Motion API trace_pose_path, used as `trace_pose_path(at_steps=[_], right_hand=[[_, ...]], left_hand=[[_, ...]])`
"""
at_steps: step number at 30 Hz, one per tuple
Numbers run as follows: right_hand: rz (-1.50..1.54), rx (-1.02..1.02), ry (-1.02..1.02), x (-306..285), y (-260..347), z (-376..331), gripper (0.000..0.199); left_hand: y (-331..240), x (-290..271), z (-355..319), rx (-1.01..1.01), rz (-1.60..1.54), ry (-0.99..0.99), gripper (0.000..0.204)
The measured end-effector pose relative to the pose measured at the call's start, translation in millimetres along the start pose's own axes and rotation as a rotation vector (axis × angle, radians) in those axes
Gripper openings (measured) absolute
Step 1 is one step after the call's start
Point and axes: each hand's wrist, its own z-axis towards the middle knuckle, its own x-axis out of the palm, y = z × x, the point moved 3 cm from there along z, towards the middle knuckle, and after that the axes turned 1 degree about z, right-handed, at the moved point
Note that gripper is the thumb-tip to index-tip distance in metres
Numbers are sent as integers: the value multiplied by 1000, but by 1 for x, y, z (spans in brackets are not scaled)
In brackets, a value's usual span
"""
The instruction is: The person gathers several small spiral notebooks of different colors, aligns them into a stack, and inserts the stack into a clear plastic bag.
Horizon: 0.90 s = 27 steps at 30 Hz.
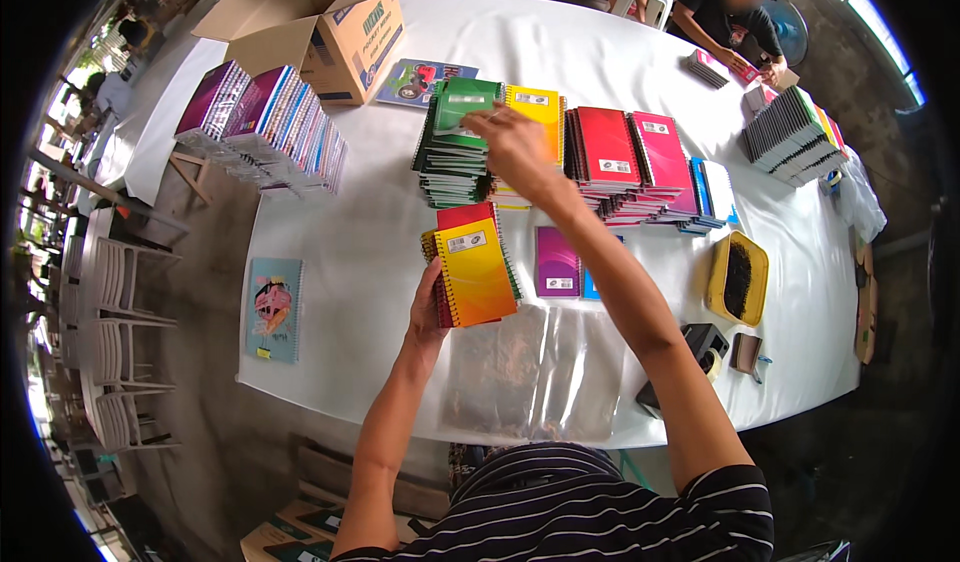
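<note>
Head view: yellow-topped spiral notebooks [480, 270] are held in the left hand [431, 300]; green spiral notebooks [453, 152], toward the table's [365, 262] far edge, are overhung by the right hand [518, 144], grip indeterminable.

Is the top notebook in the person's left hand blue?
No, the top notebook in the left hand has a yellow-and-orange cover.
</note>
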Motion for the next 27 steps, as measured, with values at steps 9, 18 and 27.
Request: trace_pose_path(at_steps=[9,18,27], right_hand=[[966,-7,479,-81,4,-70,27],[148,696,-289,-179,-154,-196,29],[-249,1401,-288,-244,-301,-356,41]], left_hand=[[34,39,4,-97,151,-7,60],[94,34,10,-321,30,8,60],[107,58,4,-287,210,86,63]])
